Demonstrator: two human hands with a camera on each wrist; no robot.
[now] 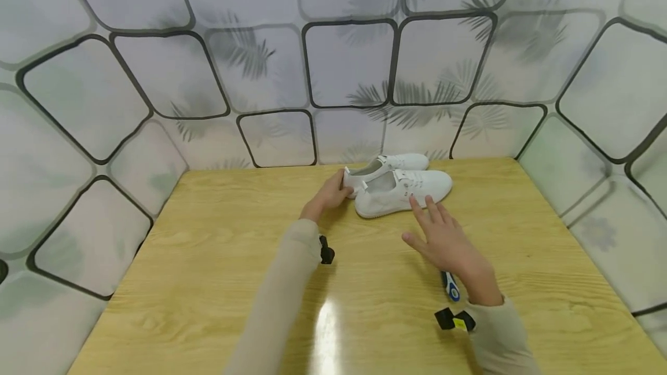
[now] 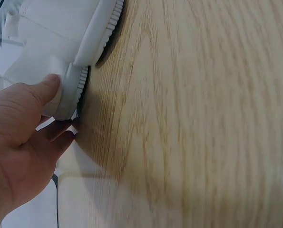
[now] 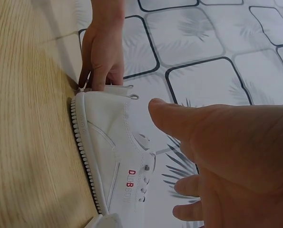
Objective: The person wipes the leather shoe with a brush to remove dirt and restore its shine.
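Note:
Two white lace-up shoes stand side by side at the back of the table, toes to the right. My left hand (image 1: pixel 332 191) holds the heel of the far shoe (image 1: pixel 411 161), its thumb on the near side of the heel and its fingers behind, as the left wrist view shows. The near shoe (image 1: pixel 417 190) has small red and grey lettering on its side. My right hand (image 1: pixel 443 239) is spread, palm down, in front of the near shoe and holds nothing. Partly hidden below it lies an object with a blue and white handle (image 1: pixel 451 287).
The wooden table (image 1: pixel 219 265) ends behind the shoes at a pale wall covering (image 1: pixel 349 65) with dark outlined shapes and leaf prints. Similar covering stands along the left and right sides. A black wrist mount (image 1: pixel 454 319) hangs by the right sleeve.

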